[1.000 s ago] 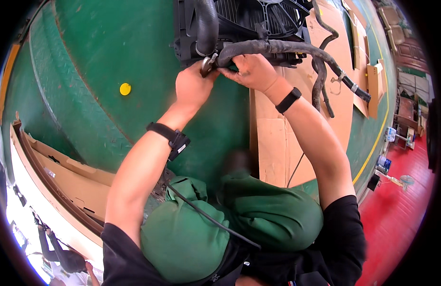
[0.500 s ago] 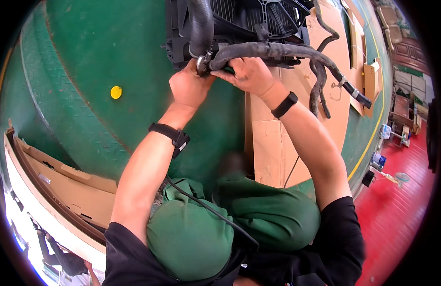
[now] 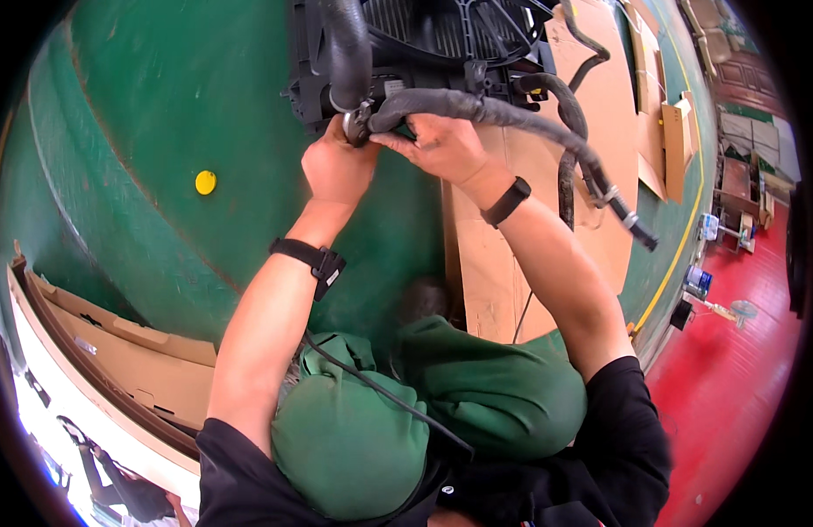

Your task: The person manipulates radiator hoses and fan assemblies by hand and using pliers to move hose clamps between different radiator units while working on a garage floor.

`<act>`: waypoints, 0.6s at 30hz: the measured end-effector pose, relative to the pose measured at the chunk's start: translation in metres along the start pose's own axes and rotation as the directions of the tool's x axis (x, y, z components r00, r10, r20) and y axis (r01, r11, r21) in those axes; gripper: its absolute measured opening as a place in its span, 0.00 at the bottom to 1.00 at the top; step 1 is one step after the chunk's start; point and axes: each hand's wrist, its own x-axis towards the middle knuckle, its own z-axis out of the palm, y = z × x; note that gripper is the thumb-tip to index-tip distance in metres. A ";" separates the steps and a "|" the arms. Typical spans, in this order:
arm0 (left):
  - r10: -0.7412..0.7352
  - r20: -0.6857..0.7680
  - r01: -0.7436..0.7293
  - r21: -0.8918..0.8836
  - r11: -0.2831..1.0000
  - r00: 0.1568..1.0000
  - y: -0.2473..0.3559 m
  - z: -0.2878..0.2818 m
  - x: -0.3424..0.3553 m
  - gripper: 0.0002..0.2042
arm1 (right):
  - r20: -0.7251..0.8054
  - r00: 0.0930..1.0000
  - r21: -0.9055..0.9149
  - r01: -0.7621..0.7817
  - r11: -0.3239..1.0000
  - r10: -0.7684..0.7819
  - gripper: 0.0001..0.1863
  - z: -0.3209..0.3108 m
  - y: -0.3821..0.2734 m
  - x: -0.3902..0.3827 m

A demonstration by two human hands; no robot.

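Observation:
A black radiator and fan assembly [image 3: 424,31] is at the top, with a thick black hose [image 3: 349,53] running down to a metal clamp [image 3: 352,127] at its lower left. My left hand [image 3: 336,167] is closed on that clamp, fingertips partly hidden behind it. My right hand [image 3: 437,145] grips the bent end of a long black hose [image 3: 485,110] just right of the clamp, thumb pointing left and some fingers under the hose. That hose runs off rightward to a free end fitted with clamps.
Flattened cardboard [image 3: 494,255] lies on the green floor [image 3: 143,88] at right. An open cardboard box [image 3: 125,360] is at lower left, a small yellow disc [image 3: 205,182] left of me. A person [image 3: 130,492] shows at bottom left; assorted items [image 3: 740,176] line the far right.
The view has shifted a little, with the assembly and both hands further left. The long hose's free end has swung down and leftward. Both hands still hold the same spot.

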 end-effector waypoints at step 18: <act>-0.077 0.080 0.077 0.001 0.997 0.994 0.016 -0.006 0.001 0.18 | 0.103 0.689 0.987 -0.163 0.014 0.717 0.13 -0.064 -0.058 -0.014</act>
